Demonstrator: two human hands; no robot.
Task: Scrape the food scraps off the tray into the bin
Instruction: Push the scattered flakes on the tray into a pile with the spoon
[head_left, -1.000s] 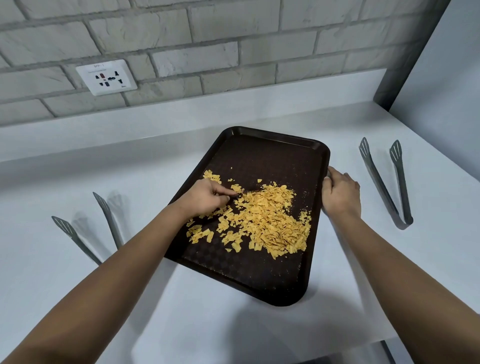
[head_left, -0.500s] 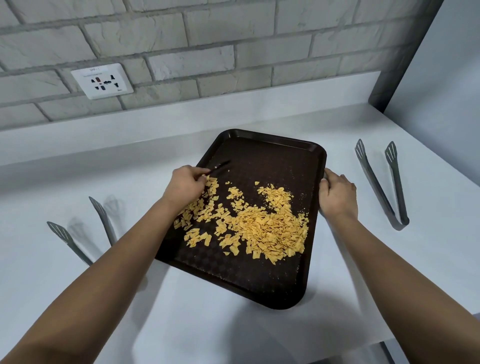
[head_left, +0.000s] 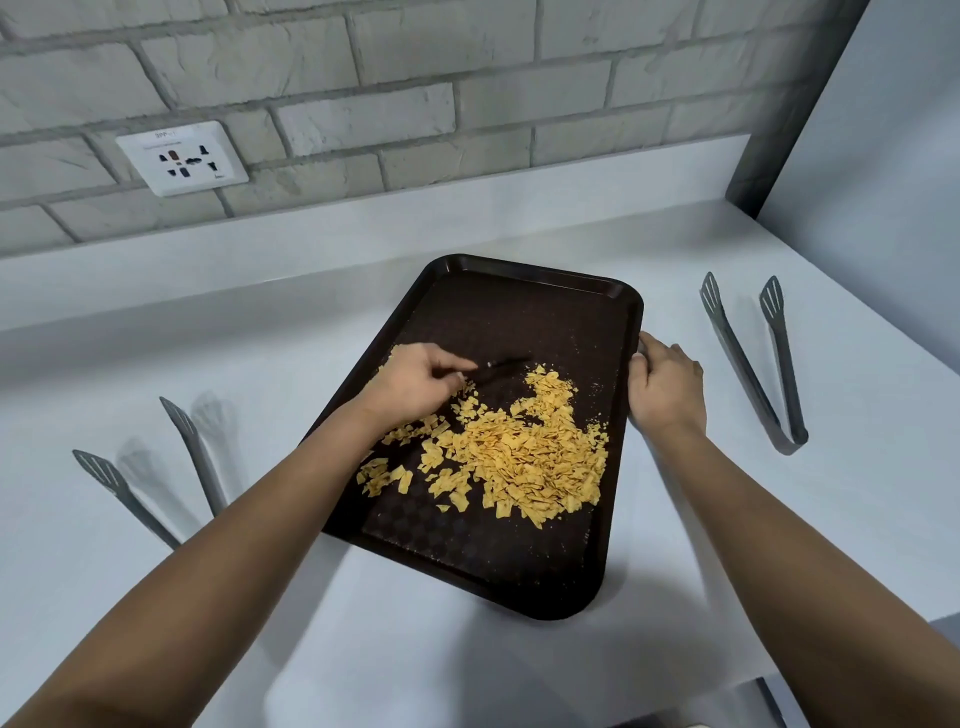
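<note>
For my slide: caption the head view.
Left hand scrapes yellow scraps across dark tray; right hand steadies its edge.

Bright, even light; soft double shadows; wide-angle bending at edges; slight blur.

Left hand swept dark scraper rightward; scraps pushed right.
</note>
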